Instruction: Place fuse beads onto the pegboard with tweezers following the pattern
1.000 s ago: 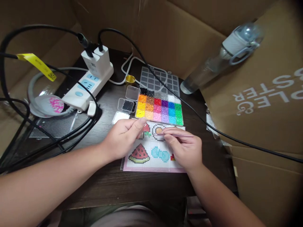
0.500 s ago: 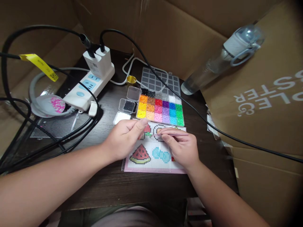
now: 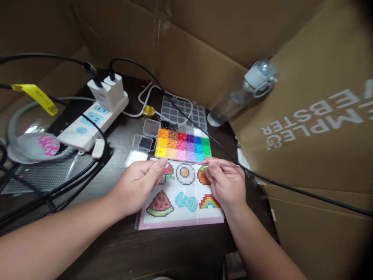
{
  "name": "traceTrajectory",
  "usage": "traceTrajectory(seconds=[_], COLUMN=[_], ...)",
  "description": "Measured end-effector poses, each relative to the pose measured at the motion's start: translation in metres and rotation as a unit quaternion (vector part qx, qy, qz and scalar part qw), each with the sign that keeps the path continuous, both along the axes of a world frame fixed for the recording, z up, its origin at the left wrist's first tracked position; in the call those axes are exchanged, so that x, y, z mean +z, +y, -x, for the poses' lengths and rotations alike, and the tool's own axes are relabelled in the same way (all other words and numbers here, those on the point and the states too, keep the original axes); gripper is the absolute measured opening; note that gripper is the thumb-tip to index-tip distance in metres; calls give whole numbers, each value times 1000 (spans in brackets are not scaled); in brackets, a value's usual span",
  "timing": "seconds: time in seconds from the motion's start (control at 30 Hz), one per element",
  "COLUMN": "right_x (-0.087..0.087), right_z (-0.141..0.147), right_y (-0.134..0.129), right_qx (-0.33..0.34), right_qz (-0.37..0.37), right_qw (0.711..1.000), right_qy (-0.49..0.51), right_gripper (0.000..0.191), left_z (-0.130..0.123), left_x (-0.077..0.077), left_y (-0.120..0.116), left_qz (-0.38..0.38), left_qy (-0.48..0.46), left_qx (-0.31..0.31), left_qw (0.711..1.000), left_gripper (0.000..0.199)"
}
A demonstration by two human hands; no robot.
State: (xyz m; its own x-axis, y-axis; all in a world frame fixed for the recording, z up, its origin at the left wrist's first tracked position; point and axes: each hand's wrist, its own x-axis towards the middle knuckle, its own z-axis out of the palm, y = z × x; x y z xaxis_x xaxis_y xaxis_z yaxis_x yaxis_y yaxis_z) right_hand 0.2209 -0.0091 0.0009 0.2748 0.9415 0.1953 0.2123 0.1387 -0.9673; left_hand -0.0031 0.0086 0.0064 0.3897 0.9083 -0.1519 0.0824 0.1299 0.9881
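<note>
A clear pegboard over a printed pattern sheet point(image 3: 175, 223) lies in front of me. On it are a watermelon slice point(image 3: 160, 204), a blue bow point(image 3: 186, 202), a rainbow point(image 3: 209, 202), a fried egg point(image 3: 185, 173) and, partly hidden, a red-and-green figure. My left hand point(image 3: 138, 186) is closed over the board's upper left edge, thumb pressed to its fingers; whatever it grips is hidden. My right hand point(image 3: 229, 184) pinches pink tweezers point(image 3: 223, 165) above the upper right part, tips pointing left. Just beyond sits the sorted bead box point(image 3: 182, 144).
Small clear boxes point(image 3: 142, 143) of black and white beads stand left of the bead box. A gridded lid point(image 3: 175, 111) lies behind it. A water bottle point(image 3: 233, 99) leans at the back right. A power strip point(image 3: 84, 130) and black cables occupy the left; one cable crosses to the right.
The tweezers' tips have moved from the green beads at the upper left figure to above the egg, near the bead box. My left hand stays at the board's edge. The camera view has shifted.
</note>
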Motion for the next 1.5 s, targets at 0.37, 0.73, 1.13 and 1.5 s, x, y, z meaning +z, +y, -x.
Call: traceTrajectory(seconds=[0.37, 0.73, 1.13, 1.5], right_x=[-5, 0, 4, 3], right_z=[-43, -21, 21, 23], right_y=[28, 15, -1, 0], right_qx=[-127, -62, 171, 175], right_qz=[43, 1, -1, 17], right_qw=[987, 996, 978, 978], right_qy=[87, 57, -121, -110], right_gripper=[20, 14, 8, 9], left_z=[2, 0, -1, 0], left_x=[0, 3, 2, 0], left_y=[-1, -1, -1, -1], left_qz=[-9, -3, 1, -1], left_qy=[35, 18, -19, -30], left_qx=[-6, -3, -3, -6], left_qw=[999, 1000, 1000, 1000], left_gripper=[51, 49, 49, 48])
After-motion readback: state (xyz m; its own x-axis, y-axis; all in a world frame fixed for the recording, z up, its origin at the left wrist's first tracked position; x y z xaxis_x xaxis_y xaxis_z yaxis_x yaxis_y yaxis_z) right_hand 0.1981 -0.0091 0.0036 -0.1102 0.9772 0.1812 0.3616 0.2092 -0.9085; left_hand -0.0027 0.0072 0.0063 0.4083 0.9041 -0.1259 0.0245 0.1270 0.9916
